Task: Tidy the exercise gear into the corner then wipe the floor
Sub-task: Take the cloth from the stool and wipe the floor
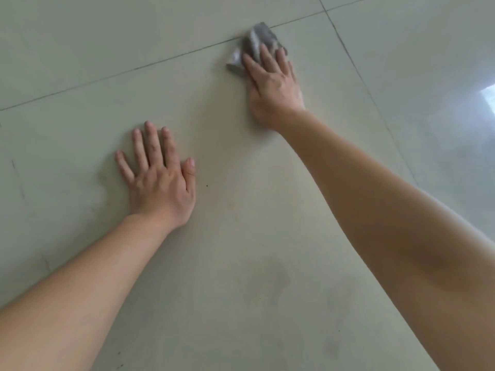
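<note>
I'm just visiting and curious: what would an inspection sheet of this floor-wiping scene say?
Surface: pale tiled floor, glossy, with grout lines, small dark specks and a faint smudge near the bottom.
Job's things: grey cloth, crumpled, lying on a grout line; no exercise gear in view.
Clutter: nothing seen.
Grips: left hand flat on the floor, fingers spread, holding nothing; right hand pressing flat on the cloth.
Cables: nothing seen.
Surroundings: a bright window reflection on the tiles at the right.

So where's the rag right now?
In the head view, the gray rag is upper middle, pressed to the floor under the right hand, beside a tile line.
</note>
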### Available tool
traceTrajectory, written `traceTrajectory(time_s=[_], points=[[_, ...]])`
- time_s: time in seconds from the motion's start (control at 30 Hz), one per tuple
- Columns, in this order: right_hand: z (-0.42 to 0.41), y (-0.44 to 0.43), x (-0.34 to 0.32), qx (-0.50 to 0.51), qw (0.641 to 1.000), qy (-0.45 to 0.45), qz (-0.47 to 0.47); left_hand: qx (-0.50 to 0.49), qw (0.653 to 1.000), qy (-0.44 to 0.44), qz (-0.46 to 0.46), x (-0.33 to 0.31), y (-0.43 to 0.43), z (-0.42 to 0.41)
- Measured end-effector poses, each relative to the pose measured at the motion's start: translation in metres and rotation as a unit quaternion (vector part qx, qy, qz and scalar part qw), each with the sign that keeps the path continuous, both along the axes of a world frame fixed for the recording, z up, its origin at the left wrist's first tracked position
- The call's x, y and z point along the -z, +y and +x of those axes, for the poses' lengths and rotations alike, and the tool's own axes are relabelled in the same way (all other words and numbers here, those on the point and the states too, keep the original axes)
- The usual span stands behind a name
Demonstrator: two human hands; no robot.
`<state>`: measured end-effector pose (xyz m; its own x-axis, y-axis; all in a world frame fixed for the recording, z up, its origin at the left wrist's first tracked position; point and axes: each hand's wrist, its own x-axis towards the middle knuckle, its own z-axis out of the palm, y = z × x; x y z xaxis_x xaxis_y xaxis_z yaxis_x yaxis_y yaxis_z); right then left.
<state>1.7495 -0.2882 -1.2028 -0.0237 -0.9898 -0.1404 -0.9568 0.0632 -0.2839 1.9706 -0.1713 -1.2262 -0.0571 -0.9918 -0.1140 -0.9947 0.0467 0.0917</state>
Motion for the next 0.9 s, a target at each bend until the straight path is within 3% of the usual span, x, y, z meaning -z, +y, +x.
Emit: traceTrajectory(time_s=[0.1, 0.2, 0.33, 0.4, 0.47, 0.53, 0.63, 0.77, 0.83, 0.9], points=[[0.047, -0.005, 0.003, -0.207, 0.978, -0.013, 0.006, 0.005, 1.000, -0.002, -0.008, 0.001, 0.000, -0.001], [0.027, -0.029, 0.001, -0.247, 0.969, 0.005, -0.004, 0.007, 1.000, -0.011, -0.007, 0.003, 0.000, 0.000], [-0.074, -0.071, -0.002, -0.001, 0.998, 0.063, -0.010, -0.001, 1.000, -0.009, -0.006, 0.003, -0.001, 0.001], [-0.121, -0.071, -0.006, 0.181, 0.982, 0.044, 0.038, 0.000, 1.000, -0.015, 0.001, 0.003, 0.000, 0.000], [-0.126, -0.058, -0.007, 0.247, 0.965, 0.049, 0.074, -0.001, 1.000, -0.018, 0.011, 0.001, -0.001, 0.000], [-0.098, -0.037, -0.007, 0.190, 0.977, 0.065, 0.072, -0.001, 1.000, -0.016, 0.025, 0.000, -0.002, 0.000], [-0.050, 0.002, -0.016, 0.005, 0.995, 0.041, 0.085, -0.001, 0.999, -0.011, 0.043, -0.002, -0.002, 0.001], [-0.049, 0.071, -0.030, -0.235, 0.960, 0.071, 0.134, -0.012, 0.997, -0.018, 0.069, -0.006, -0.003, -0.001], [-0.082, 0.100, -0.032, -0.228, 0.959, 0.078, 0.147, -0.027, 0.995, -0.028, 0.088, -0.010, -0.004, -0.003], [-0.131, 0.122, -0.036, -0.132, 0.978, 0.061, 0.152, -0.032, 0.993, -0.046, 0.106, -0.013, -0.005, -0.005]])
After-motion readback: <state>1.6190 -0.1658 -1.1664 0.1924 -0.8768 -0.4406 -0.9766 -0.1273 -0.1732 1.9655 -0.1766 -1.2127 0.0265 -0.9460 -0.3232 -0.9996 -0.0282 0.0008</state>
